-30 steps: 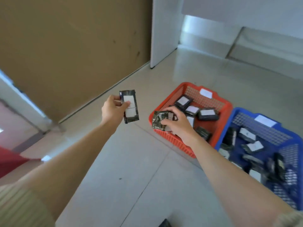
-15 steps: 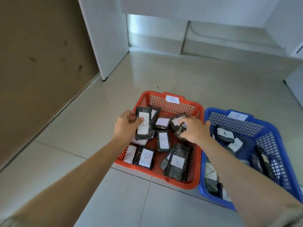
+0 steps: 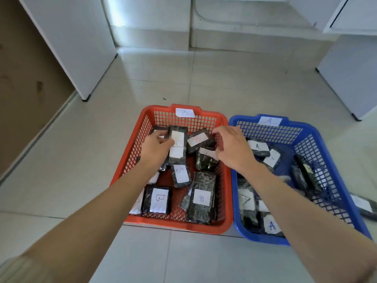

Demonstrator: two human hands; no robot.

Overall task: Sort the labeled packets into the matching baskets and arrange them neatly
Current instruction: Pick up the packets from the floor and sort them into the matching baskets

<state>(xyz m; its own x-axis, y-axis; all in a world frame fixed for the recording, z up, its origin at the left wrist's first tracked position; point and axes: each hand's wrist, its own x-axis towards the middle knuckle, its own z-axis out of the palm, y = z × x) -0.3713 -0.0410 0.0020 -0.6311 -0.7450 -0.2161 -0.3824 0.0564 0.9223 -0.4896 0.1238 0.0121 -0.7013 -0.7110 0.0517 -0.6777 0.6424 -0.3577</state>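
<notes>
- Since a second ago both hands have come from over the bare floor to above the red basket. Half a second back the right hand was pinching a small dark packet, and now no such packet shows plainly in its fingers.
- The left hand grips an upright packet by its left edge, thumb laid across the front and white label turned up towards us. It is held above the upper left part of the red basket's inside.
- The right hand hovers palm down at the centre of the frame, over the red basket's right wall. Its fingers curl down towards the B packets there. I cannot tell whether they pinch one or only touch.
- The red basket sits mid-frame with a white B tag on its far rim. Loose dark packets with white labels lie inside at all angles:
  - a lower-left packet marked B
  - a lower-right packet marked B
  - a middle packet
  - a top packet with a red B, just by the right fingers
- The blue basket stands just beside it on the right, with an A tag on its far rim. It holds an upper A packet and a lower A packet among others.
- A stray packet lies on the tiled floor at the right edge of the frame, outside the blue basket.
- A white panel stands at the upper left.
</notes>
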